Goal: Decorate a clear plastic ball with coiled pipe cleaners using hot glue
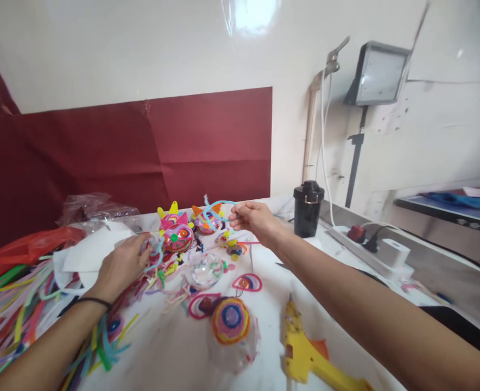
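Note:
Pinched in the fingers of my right hand [256,220] is a light blue pipe cleaner [212,210], its free end curling to the left above the craft pieces. My left hand [124,263], wearing a dark band at the wrist, closes on a bunched light blue pipe cleaner [157,252]; its fingertips are partly hidden. Between the hands lie decorated pipe-cleaner pieces [177,237] and a clear plastic ball [204,270]. Nearer me sits another clear ball [234,353] topped by a coiled disc [231,320] in yellow, pink and blue. Two pink-edged loops [248,282] lie beside it.
A yellow glue gun [301,350] lies below my right forearm. Loose pipe cleaners [16,309] heap at the left, near a red plastic bag [32,250] and white paper [95,250]. On the right stand a black cup [307,212], a power strip [370,255] and a lamp [380,73].

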`<state>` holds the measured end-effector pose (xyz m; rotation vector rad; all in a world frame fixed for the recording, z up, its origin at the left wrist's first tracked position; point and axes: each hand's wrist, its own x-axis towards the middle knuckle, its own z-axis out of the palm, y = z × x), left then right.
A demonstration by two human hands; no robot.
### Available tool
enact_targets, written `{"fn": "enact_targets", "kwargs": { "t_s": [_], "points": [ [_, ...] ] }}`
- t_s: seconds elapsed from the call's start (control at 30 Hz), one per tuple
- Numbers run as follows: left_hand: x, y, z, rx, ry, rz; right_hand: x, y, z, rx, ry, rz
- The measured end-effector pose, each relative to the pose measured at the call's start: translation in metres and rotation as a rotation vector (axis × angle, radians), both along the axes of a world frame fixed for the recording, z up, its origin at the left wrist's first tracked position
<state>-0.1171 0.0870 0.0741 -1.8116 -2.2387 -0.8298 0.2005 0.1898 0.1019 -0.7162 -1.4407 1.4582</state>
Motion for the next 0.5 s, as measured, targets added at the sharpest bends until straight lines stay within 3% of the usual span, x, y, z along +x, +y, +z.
{"fn": "enact_targets", "kwargs": {
  "t_s": [0.13, 0.27, 0.37, 0.5],
  "points": [
    [0.063, -0.003, 0.016, 0.114, -0.223, -0.194, 0.005, -0.008, -0.014, -0.049, 0.033, 0.075],
    [0.121, -0.001, 0.016, 0.040, -0.586, -0.432, 0.005, -0.026, -0.023, -0.077, 0.047, 0.174],
    [0.147, 0.002, 0.010, 0.026, -0.829, -0.528, 0.009, -0.042, -0.027, -0.097, 0.041, 0.222],
    [0.161, 0.003, -0.001, 0.029, -1.095, -0.576, 0.019, -0.061, -0.033, -0.131, 0.036, 0.240]
  ]
}}
